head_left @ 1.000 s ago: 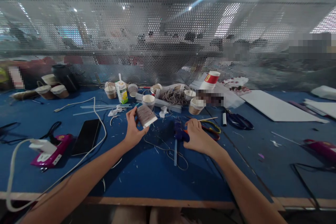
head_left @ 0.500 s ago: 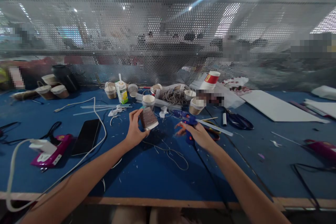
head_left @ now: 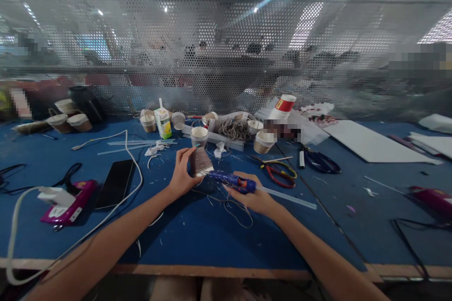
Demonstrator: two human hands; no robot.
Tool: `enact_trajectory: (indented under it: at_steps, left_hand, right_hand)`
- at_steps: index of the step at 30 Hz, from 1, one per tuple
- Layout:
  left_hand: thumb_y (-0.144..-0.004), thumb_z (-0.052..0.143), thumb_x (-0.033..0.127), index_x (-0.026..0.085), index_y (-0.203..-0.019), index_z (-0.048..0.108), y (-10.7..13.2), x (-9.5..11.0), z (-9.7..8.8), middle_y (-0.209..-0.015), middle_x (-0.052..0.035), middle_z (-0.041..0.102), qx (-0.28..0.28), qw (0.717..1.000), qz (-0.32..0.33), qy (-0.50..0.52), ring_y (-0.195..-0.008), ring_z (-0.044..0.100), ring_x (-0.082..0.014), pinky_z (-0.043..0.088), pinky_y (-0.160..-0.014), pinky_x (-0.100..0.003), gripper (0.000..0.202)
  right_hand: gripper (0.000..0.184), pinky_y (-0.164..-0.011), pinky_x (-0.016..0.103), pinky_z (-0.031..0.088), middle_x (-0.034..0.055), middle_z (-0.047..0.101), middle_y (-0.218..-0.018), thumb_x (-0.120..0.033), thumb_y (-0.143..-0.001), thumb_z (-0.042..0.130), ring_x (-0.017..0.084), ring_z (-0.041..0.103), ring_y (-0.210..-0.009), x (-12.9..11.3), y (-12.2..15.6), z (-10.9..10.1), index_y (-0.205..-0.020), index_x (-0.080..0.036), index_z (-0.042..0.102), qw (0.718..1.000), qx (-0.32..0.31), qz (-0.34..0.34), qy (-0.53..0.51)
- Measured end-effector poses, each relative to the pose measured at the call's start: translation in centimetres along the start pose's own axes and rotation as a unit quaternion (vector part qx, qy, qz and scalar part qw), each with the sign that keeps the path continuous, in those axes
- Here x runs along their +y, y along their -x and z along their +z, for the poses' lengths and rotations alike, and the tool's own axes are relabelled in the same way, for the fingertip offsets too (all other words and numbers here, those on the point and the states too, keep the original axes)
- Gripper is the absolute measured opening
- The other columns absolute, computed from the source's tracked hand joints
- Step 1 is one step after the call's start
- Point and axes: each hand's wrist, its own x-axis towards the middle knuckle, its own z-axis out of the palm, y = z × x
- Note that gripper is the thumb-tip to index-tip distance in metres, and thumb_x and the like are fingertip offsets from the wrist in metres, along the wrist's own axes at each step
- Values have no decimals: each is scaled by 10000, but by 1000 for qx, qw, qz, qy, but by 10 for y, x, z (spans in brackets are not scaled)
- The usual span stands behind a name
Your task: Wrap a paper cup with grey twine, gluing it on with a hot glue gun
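Note:
My left hand [head_left: 182,177] is closed around a small paper cup wrapped in brown twine [head_left: 201,160], held above the blue table [head_left: 197,235]. My right hand [head_left: 251,196] grips a blue hot glue gun [head_left: 233,181] with a clear glue stick [head_left: 289,197] jutting out behind it. The gun's nozzle points left and touches the lower edge of the wrapped cup. A loose length of twine [head_left: 229,204] trails on the table below both hands.
Several paper cups [head_left: 263,142], a juice carton [head_left: 163,122] and a bundle of twine [head_left: 235,129] crowd the back. Red-handled scissors [head_left: 280,171], dark scissors [head_left: 323,162], a black phone [head_left: 116,183], pink glue guns [head_left: 67,202] and a white board [head_left: 370,143] lie around.
My right hand picked the glue gun up off the table and swung it left until its nozzle met the wrapped cup. My left hand turned the cup more upright.

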Motion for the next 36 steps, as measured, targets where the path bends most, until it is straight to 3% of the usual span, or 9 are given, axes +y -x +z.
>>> enact_trajectory:
  at_steps: [5, 14, 36]
  left_hand:
    - [-587, 697, 175, 204, -1286, 414, 0, 2, 0, -1199, -90, 386, -7, 1000, 5, 3, -1190, 422, -270, 416, -1025, -449, 754]
    - [-587, 697, 186, 211, -1272, 426, 0, 6, -1, -1185, -88, 393, -4, 1000, -4, 1, -1200, 420, -285, 410, -1025, -467, 738]
    - [-612, 699, 166, 229, -1273, 397, 2, -2, 3, -1240, -101, 325, 18, 992, -37, 116, -1211, 437, -265, 500, -951, -409, 730]
  right_hand:
    - [246, -501, 241, 368, -10, 523, -557, -291, -799, 555, 122, 466, -537, 0, 0, 2, -591, -198, 463, 998, -5, -21, 55]
    - [259, -471, 228, 325, -47, 411, -528, -238, -773, 512, 101, 406, -488, -2, 1, 3, -566, -213, 358, 999, -13, -20, 45]
    - [198, -429, 215, 314, -58, 383, -497, -206, -690, 521, 89, 356, -455, 12, -1, -4, -570, -218, 364, 999, 34, 25, -13]
